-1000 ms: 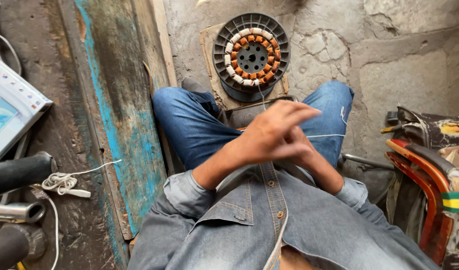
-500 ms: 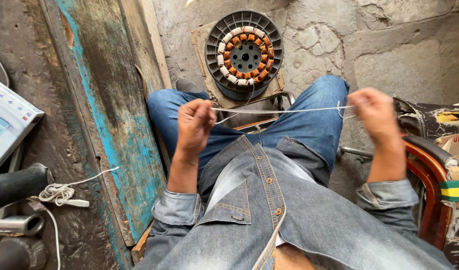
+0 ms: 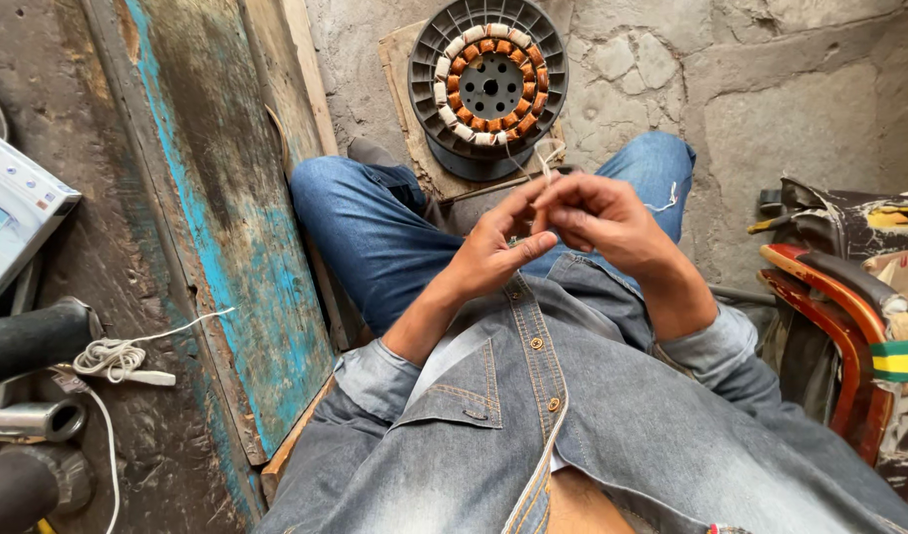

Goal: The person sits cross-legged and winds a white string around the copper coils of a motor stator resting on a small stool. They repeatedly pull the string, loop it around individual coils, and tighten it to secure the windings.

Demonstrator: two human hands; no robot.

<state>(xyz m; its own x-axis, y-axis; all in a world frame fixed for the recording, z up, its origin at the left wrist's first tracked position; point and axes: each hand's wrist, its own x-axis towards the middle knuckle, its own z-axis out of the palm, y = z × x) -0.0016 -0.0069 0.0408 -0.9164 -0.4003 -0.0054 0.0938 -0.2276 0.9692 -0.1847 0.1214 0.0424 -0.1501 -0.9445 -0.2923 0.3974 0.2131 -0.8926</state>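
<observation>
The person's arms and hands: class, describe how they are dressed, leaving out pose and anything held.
Both arms wear a faded blue denim jacket with orange stitching and metal snap buttons. The sleeves end in buttoned cuffs, pushed back from the wrists, at the left hand and the right hand. Both hands are bare: no gloves, and no rings or watch visible.

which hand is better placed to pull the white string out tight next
Probably the right hand: its fingertips pinch the white string at its upper end. The left hand sits beside it, thumb and forefinger lower on the same string, suited to anchoring.
</observation>
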